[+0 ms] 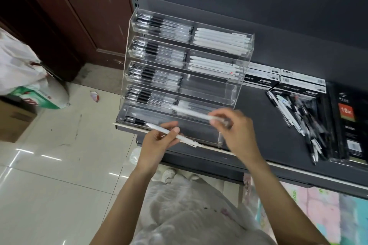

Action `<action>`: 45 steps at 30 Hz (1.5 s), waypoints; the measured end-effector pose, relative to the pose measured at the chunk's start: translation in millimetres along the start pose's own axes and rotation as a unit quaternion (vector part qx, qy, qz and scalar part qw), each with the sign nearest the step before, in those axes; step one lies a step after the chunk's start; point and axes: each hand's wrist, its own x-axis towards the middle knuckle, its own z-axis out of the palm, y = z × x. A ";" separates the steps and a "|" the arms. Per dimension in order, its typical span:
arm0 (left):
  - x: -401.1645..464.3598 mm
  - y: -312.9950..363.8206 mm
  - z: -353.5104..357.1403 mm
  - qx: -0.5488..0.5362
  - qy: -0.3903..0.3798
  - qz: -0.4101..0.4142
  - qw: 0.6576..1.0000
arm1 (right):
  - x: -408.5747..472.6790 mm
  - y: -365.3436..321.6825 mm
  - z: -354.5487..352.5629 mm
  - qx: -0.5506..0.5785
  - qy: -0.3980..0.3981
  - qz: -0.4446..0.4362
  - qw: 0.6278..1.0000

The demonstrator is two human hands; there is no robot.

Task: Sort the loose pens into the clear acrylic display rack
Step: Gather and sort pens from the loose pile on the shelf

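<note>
Pen boxes (286,80) on the shelf (258,105); cardboard box (14,121) on floor

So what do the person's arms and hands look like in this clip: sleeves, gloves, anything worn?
Both forearms are bare up to the frame edge, with no sleeves in view. The left hand and right hand wear no gloves, and no rings, watch or bracelet show. The right hand is slightly motion-blurred.

Clear tiered rack (229,93) partly filled; loose pens (302,117) heaped right; two white pens (169,132) held
</note>
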 end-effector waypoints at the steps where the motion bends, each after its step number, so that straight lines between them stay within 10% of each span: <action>1: 1.1 1.9 -0.7 -0.004 0.022 0.007 1.000 | 7.7 1.1 -9.4 -0.021 0.035 -0.011 0.999; 6: 13.3 17.8 0.0 0.026 0.073 0.059 0.995 | 52.1 3.2 -34.6 -0.167 0.100 -0.063 0.979; 13: 26.4 25.3 12.0 0.003 0.052 0.090 0.995 | 84.1 17.3 -8.7 -0.338 -0.066 -0.034 0.938; 20: 35.1 32.8 15.4 -0.016 0.048 0.089 0.995 | 96.2 7.0 -18.8 -0.347 -0.173 -0.020 0.922; 27: 48.4 50.1 34.1 0.001 0.012 0.110 0.994 | 59.7 -13.6 -40.4 -0.021 -0.137 -0.026 0.990; 33: 57.2 54.5 65.4 0.052 -0.032 0.145 0.988 | 51.4 -2.2 -39.7 -0.100 -0.001 -0.057 0.993; 37: 78.8 55.6 56.5 0.360 0.050 0.304 0.881 | 66.7 10.8 -50.5 -0.285 0.100 -0.098 0.948; 45: 115.2 46.8 49.0 0.558 -0.059 0.472 0.680 | 84.4 5.5 -21.6 -0.504 -0.039 -0.120 0.854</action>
